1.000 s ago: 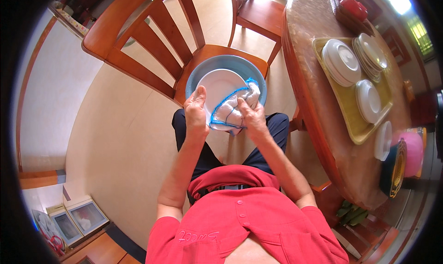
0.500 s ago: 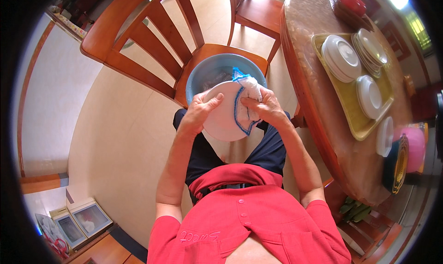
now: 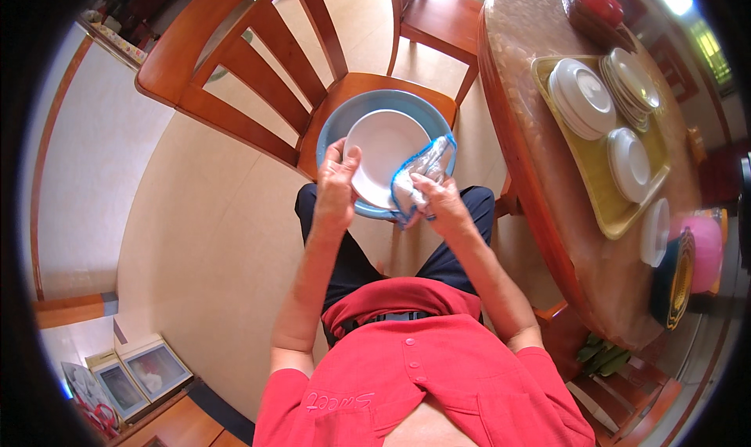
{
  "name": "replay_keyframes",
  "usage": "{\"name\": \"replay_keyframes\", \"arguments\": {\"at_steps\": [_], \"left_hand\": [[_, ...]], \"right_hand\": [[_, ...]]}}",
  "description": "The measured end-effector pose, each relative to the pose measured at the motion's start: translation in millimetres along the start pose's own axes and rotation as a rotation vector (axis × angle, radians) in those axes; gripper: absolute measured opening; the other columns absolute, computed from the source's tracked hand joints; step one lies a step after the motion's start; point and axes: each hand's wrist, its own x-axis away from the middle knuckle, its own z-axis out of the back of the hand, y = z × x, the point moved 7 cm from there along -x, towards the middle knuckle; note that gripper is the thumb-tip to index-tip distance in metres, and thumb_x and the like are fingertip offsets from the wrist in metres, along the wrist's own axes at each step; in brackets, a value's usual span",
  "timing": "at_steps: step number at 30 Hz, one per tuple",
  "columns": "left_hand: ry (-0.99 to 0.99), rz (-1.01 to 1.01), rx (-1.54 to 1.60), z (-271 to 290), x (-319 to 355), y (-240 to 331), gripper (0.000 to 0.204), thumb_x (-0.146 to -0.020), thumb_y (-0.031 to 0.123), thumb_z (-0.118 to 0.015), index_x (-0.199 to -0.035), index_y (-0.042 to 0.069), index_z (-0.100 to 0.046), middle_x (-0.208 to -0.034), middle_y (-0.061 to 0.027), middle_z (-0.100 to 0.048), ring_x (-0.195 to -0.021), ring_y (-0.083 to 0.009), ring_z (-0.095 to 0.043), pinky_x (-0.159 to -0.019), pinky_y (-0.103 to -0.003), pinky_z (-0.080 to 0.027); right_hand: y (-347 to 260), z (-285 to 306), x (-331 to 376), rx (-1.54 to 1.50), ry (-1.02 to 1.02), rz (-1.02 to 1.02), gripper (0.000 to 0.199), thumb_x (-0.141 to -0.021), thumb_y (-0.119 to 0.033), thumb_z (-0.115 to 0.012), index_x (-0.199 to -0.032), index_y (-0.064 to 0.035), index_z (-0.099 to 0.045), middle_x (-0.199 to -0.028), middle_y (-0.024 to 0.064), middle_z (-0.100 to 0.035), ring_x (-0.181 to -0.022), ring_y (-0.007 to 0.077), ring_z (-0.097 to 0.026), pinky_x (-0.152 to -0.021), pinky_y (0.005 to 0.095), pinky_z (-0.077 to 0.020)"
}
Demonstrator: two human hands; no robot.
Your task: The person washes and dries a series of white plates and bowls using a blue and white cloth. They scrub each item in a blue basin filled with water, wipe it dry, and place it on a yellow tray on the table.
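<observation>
White plate [image 3: 383, 146], held up over a blue basin [image 3: 332, 126].
The left hand [image 3: 336, 183] pinches its left edge between fingers, likely to keep it steady; a blue-edged cloth [image 3: 426, 165] sits at its lower right, pinched by the right hand's [image 3: 443, 202] fingers, maybe against slipping.

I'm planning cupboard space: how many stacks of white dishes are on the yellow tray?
3: the far-left stack, the far-right stack and the near stack on the tray. No stack seems hidden.

Far wooden chair [image 3: 442, 25], oval table [image 3: 579, 271], pink container [image 3: 704, 253], green leaves [image 3: 605, 360]
</observation>
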Motion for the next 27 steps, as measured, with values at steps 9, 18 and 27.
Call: {"name": "replay_keyframes", "arguments": {"at_steps": [9,18,27], "left_hand": [[-0.011,0.082,-0.08,-1,1,-10,0.03,-0.088,0.022,-0.056,-0.107,-0.002,-0.056,-0.096,-0.0075,-0.061,-0.084,-0.0136,-0.056,-0.076,-0.027,-0.046],[0.259,-0.277,-0.101,1,13,-19,0.022,-0.09,0.019,-0.052,-0.101,0.0,-0.054,-0.09,-0.0038,-0.057,-0.081,-0.0115,-0.053,-0.074,-0.025,-0.043],[-0.258,0.179,-0.166,4,-5,-13,0.033,-0.09,0.027,-0.053,-0.111,0.001,-0.052,-0.098,-0.0061,-0.06,-0.086,-0.0108,-0.057,-0.075,-0.024,-0.048]], "right_hand": [[-39,1,-8,0.306,0.044,0.163,0.027,-0.079,-0.011,-0.064,-0.104,-0.0041,-0.058,-0.089,0.0039,-0.062,-0.075,0.013,-0.06,-0.064,0.0283,-0.052],[26,-12,1,-0.146,0.08,0.052,0.024,-0.082,-0.013,-0.061,-0.103,-0.0061,-0.053,-0.085,0.0023,-0.061,-0.068,0.0094,-0.06,-0.049,0.0232,-0.0476],[-52,-21,8,0.708,-0.195,0.145,0.027,-0.077,-0.013,-0.067,-0.102,-0.0061,-0.06,-0.089,0.0037,-0.063,-0.081,0.011,-0.058,-0.076,0.0279,-0.0481]]}}
